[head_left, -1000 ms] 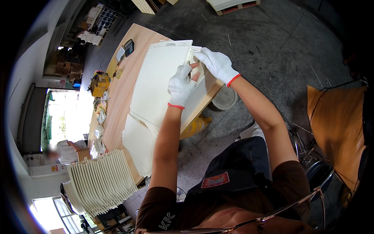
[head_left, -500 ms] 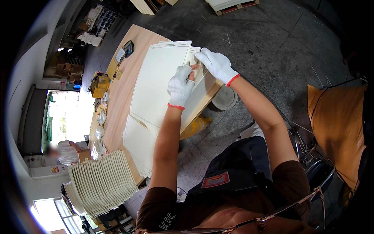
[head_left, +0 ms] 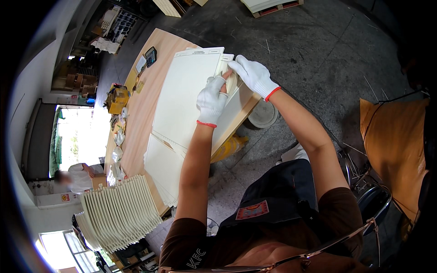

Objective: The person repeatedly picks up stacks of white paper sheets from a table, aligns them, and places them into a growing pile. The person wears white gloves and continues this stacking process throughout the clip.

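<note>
Left hand (head_left: pixel 212 101) and right hand (head_left: pixel 253 75) gripping cream card sheet (head_left: pixel 184 95)

A long wooden table (head_left: pixel 139 109) holds big cream sheets (head_left: pixel 184 95). Next to the sheets lie a calculator (head_left: pixel 150 56), a yellow tool (head_left: pixel 117 99) and more sheets (head_left: pixel 164 170).

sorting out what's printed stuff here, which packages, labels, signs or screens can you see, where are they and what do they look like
Calculator: far end of the wooden table, dark slab with a pale screen strip.
Yellow package: table's left edge, boxy, yellow with dark marks.
Wall sign: lower left on the white wall, small red and yellow rectangle.
Large cream sheet: on the table under the left hand and right hand, with a thin printed strip along its far edge.
</note>
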Demonstrator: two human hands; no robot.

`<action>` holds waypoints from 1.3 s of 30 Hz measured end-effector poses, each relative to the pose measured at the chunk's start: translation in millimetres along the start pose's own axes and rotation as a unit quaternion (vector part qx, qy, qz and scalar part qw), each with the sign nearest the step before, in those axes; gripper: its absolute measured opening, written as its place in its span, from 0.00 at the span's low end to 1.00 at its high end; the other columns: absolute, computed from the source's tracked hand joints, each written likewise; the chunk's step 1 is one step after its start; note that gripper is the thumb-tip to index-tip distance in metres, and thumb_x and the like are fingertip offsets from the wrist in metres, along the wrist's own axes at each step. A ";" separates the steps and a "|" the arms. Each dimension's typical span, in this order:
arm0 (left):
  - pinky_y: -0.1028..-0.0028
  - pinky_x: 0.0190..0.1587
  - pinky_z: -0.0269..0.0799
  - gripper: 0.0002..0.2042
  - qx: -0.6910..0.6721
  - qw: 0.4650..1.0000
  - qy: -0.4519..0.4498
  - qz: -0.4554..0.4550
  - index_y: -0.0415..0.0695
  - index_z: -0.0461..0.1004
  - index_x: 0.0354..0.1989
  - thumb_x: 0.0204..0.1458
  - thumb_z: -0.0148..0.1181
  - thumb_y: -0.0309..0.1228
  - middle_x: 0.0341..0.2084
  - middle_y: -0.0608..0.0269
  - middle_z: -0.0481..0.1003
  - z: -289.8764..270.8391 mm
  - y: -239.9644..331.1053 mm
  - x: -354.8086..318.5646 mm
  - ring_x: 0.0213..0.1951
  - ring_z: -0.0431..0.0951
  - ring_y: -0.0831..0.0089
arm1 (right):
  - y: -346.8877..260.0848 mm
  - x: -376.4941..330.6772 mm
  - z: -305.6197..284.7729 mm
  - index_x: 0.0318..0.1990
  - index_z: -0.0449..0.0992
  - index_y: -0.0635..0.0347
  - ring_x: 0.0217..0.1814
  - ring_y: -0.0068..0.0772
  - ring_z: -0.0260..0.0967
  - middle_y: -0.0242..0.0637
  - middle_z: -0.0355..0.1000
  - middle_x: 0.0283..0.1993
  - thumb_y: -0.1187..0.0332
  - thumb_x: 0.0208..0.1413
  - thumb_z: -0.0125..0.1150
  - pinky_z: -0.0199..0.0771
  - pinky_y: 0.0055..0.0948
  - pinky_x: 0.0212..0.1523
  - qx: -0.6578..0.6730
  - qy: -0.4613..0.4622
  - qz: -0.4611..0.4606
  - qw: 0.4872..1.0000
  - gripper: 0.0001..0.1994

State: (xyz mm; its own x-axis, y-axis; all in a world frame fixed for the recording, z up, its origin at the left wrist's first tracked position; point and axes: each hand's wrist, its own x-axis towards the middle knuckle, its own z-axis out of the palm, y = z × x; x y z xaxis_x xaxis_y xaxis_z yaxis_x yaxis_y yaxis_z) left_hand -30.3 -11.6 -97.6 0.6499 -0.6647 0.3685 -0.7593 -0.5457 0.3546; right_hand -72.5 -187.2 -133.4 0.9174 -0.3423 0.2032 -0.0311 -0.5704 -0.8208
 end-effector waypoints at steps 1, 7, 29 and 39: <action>0.66 0.36 0.75 0.14 -0.003 1.000 -0.006 0.017 0.57 0.79 0.48 0.54 0.56 0.27 0.33 0.59 0.74 -0.2 -1.8 -0.4 0.32 0.78 0.60 | 0.2 -0.4 0.7 0.44 0.68 0.54 0.36 0.52 0.75 0.48 0.76 0.31 0.45 0.66 0.38 0.72 0.45 0.36 0.008 0.003 -0.003 1.000 0.22; 0.69 0.36 0.74 0.15 0.007 1.000 0.000 0.018 0.57 0.78 0.50 0.53 0.63 0.32 0.30 0.62 0.72 -1.5 7.2 -1.1 0.31 0.77 0.63 | 1.5 -1.6 1.8 0.43 0.69 0.54 0.35 0.53 0.75 0.49 0.76 0.30 0.45 0.66 0.39 0.72 0.47 0.35 0.023 0.014 -0.004 1.000 0.22; 0.64 0.45 0.76 0.17 0.154 0.988 0.012 0.024 0.55 0.79 0.47 0.46 0.63 0.36 0.50 0.63 0.76 13.9 -5.6 15.3 0.46 0.76 0.60 | 21.7 -7.5 -25.6 0.37 0.75 0.51 0.35 0.44 0.75 0.38 0.73 0.31 0.41 0.58 0.51 0.75 0.42 0.35 -0.264 0.005 -0.187 0.946 0.22; 0.66 0.44 0.74 0.15 -0.006 0.997 -0.022 -0.068 0.54 0.78 0.48 0.50 0.64 0.35 0.42 0.62 0.77 11.0 -8.6 7.9 0.41 0.79 0.58 | -5.1 1.0 -11.2 0.57 0.71 0.45 0.45 0.53 0.74 0.47 0.77 0.43 0.43 0.64 0.39 0.71 0.45 0.46 0.039 -0.050 0.017 0.998 0.24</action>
State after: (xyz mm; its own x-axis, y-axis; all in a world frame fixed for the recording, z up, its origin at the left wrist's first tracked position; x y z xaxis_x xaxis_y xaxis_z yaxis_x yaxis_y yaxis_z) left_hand -19.0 -17.8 -107.2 0.7439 -0.6073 0.2789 -0.6642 -0.6259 0.4087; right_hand -75.9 -193.0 -123.0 0.9516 -0.2819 0.1226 -0.0360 -0.4982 -0.8663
